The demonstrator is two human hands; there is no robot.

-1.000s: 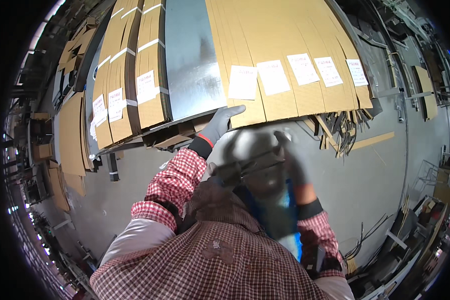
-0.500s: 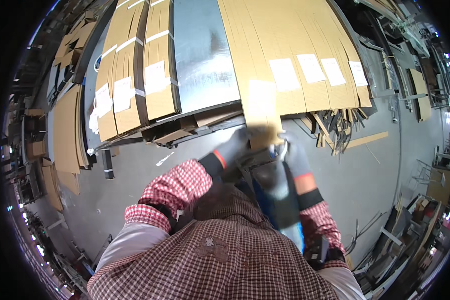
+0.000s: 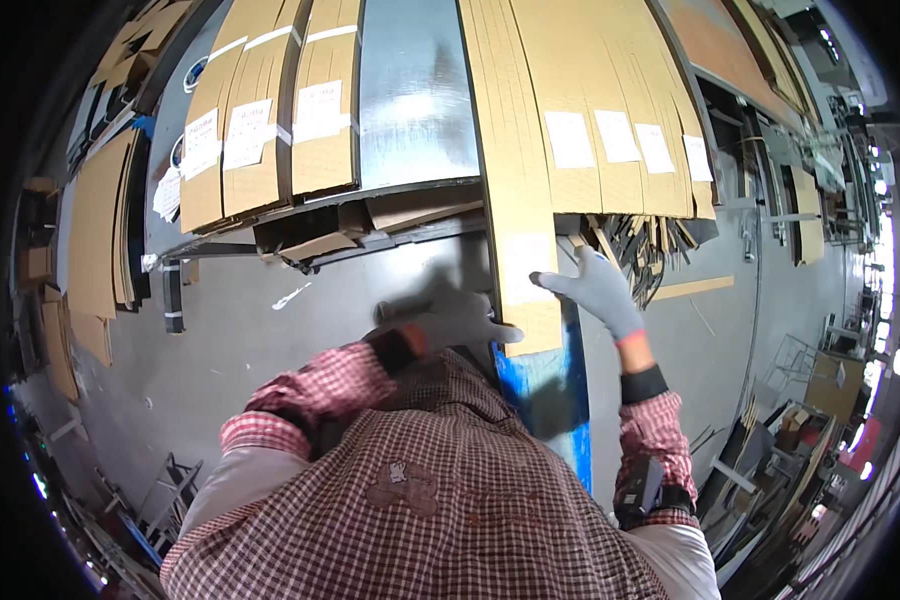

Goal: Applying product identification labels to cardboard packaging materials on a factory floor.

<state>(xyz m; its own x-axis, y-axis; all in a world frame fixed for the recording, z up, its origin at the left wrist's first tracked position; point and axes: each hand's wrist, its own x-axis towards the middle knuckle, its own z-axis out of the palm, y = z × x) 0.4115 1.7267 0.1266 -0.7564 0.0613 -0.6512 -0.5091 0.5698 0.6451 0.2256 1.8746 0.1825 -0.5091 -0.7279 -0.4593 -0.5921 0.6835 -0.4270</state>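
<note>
A long tan cardboard strip [image 3: 525,240], dark along its left side, sticks out from the table past its front edge toward me. My left hand [image 3: 460,320], in a grey glove, is at the strip's near left corner. Its thumb lies on top and its other fingers are partly hidden beside the edge. My right hand [image 3: 600,290], also gloved, is spread at the strip's right side, with a fingertip over the top face. Beneath the strip's near end, a blue-marked surface [image 3: 540,380] runs toward my body.
Cardboard strips with white labels [image 3: 615,135] lie on the table's right; banded bundles [image 3: 325,130] lie left of a bare metal sheet [image 3: 415,90]. Dark offcuts [image 3: 645,255] jut out below the table. Cardboard sheets [image 3: 95,230] stand far left. A wooden strip [image 3: 695,287] lies on the floor.
The strip's near end has come closer to me, past the table edge. My left hand has moved down and left; my right hand has opened and shifted right.
</note>
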